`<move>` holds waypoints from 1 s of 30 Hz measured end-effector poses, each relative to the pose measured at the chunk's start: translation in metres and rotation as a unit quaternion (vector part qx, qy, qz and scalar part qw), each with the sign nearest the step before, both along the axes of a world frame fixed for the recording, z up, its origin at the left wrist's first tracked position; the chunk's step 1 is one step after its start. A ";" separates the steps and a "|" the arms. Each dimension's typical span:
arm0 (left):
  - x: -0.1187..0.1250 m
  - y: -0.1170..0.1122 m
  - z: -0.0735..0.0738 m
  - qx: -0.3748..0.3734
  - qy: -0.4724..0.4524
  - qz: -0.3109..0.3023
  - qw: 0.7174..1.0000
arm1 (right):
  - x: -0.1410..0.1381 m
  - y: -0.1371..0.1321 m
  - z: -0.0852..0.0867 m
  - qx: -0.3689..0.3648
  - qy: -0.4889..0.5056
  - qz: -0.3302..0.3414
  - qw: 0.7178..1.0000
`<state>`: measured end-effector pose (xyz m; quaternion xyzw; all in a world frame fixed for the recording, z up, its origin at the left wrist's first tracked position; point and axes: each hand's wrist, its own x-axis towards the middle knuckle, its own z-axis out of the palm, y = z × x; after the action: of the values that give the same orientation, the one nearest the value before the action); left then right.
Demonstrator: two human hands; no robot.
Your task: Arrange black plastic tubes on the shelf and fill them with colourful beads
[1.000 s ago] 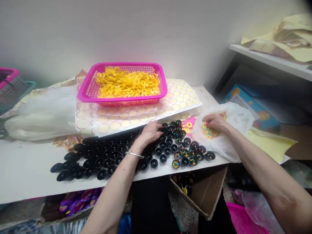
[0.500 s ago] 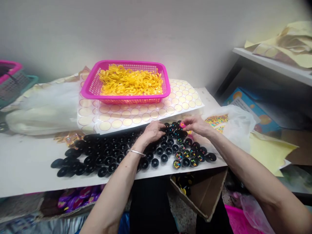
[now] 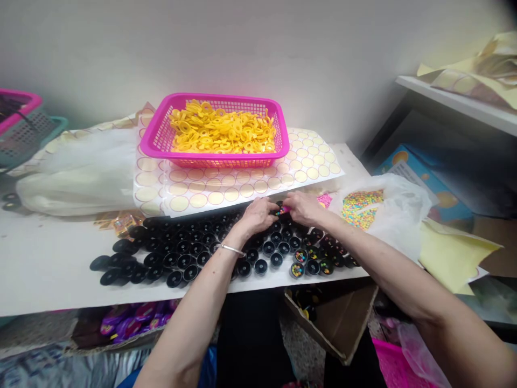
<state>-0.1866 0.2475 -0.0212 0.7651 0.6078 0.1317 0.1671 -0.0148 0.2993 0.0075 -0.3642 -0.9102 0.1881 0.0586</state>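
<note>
Several small black round cups [image 3: 189,253] stand in rows on the white table [image 3: 48,269]; those at the right hold coloured candies [image 3: 297,269]. My left hand [image 3: 258,215] rests on the back rows, fingers curled on a black cup. My right hand [image 3: 301,207] meets it there, pinching a small pink scoop [image 3: 285,209] over that cup. A clear plastic bag [image 3: 398,207] with multicoloured candy beads [image 3: 359,207] lies open to the right.
A pink basket [image 3: 220,156] of yellow rings sits on sheets of round stickers [image 3: 242,186] behind the cups. A white bag [image 3: 76,178] lies at the left. An open cardboard box [image 3: 335,323] hangs below the table edge. A shelf [image 3: 456,102] stands at the right.
My right hand left the candy bag and moved left with the pink scoop to meet my left hand over the back cups. The view shifted slightly.
</note>
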 end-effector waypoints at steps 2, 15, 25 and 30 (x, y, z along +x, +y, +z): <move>0.001 -0.001 0.001 -0.008 -0.001 0.005 1.000 | 0.009 0.006 -0.001 -0.021 0.008 -0.006 1.000; 0.000 0.003 0.001 -0.018 0.004 0.005 1.000 | 0.048 -0.004 0.009 -0.077 0.093 0.003 0.993; -0.001 0.006 0.002 -0.024 -0.004 -0.005 1.000 | 0.163 0.055 -0.014 0.056 -0.076 -0.347 0.933; 0.000 0.006 0.002 -0.025 -0.004 0.003 1.000 | 0.152 0.067 -0.034 -0.002 -0.016 -0.296 0.955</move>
<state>-0.1868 0.2532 -0.0194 0.7580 0.6127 0.1204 0.1884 0.1371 0.3662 -0.0260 -0.6202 -0.7623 0.1582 0.0965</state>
